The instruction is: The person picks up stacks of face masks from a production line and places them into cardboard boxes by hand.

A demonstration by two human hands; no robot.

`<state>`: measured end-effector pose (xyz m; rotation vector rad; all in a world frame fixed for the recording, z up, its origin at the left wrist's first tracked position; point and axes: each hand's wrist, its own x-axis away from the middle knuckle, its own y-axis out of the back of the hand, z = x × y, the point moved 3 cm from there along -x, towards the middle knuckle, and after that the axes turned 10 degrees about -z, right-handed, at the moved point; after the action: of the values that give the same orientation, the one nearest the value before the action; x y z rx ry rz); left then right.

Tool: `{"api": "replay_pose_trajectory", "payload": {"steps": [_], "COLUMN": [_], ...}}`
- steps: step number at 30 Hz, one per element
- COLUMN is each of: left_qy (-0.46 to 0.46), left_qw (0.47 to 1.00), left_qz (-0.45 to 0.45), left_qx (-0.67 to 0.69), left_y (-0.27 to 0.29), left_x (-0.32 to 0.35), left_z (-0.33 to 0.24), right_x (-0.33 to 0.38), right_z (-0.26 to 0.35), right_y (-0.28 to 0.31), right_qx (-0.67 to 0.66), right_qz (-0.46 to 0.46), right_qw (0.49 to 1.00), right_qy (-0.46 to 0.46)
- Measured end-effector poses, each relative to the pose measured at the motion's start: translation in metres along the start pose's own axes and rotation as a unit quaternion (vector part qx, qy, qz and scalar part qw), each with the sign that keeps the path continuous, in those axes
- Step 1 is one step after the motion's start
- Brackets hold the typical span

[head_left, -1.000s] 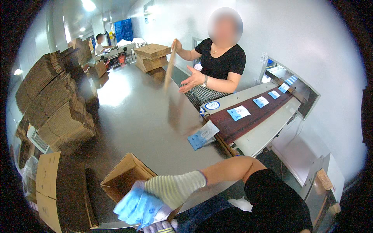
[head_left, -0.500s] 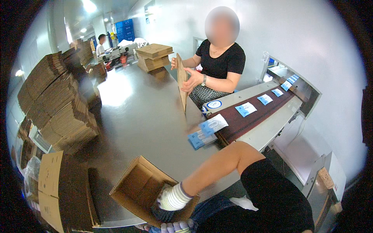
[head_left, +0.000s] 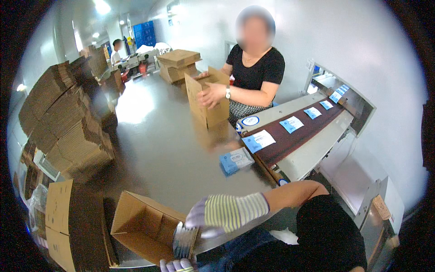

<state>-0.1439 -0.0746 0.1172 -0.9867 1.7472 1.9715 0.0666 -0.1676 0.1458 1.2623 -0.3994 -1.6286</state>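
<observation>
An open brown cardboard box [head_left: 140,222] lies tilted at the near edge of the steel table [head_left: 154,145], its mouth facing me. My right hand [head_left: 192,226], in a striped grey glove, reaches in from the right and its fingers fold over the box's near right flap. Only the gloved fingertips of my left hand [head_left: 176,265] show at the bottom edge, just below the box. What lies inside the box is hidden.
A small stack of blue packets [head_left: 235,159] lies on the table by the conveyor belt [head_left: 294,140], which carries more packets. Across the table a person holds an upright carton [head_left: 208,102]. Flat cartons are piled at left [head_left: 68,122] and lower left [head_left: 63,222].
My right hand put blue packets into the box and has come back to its flap. The box has shifted left. The person opposite has opened a flat carton into a box.
</observation>
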Motion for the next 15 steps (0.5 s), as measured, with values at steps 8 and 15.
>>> {"api": "replay_pose_trajectory", "payload": {"steps": [8, 15], "left_qy": [-0.023, -0.023], "left_qw": [1.0, 0.999], "left_qz": [-0.016, -0.037], "left_qx": [-0.003, 0.017], "left_y": [-0.049, -0.065], "left_x": [-0.013, -0.009], "left_z": [-0.006, -0.003], "right_x": [0.098, 0.147], "right_z": [-0.154, -0.276], "right_y": [0.047, 0.117], "right_qx": [0.184, 0.298], "right_qz": [0.157, 0.085], "right_qw": [0.928, 0.897], "right_qy": [-0.283, -0.316]}}
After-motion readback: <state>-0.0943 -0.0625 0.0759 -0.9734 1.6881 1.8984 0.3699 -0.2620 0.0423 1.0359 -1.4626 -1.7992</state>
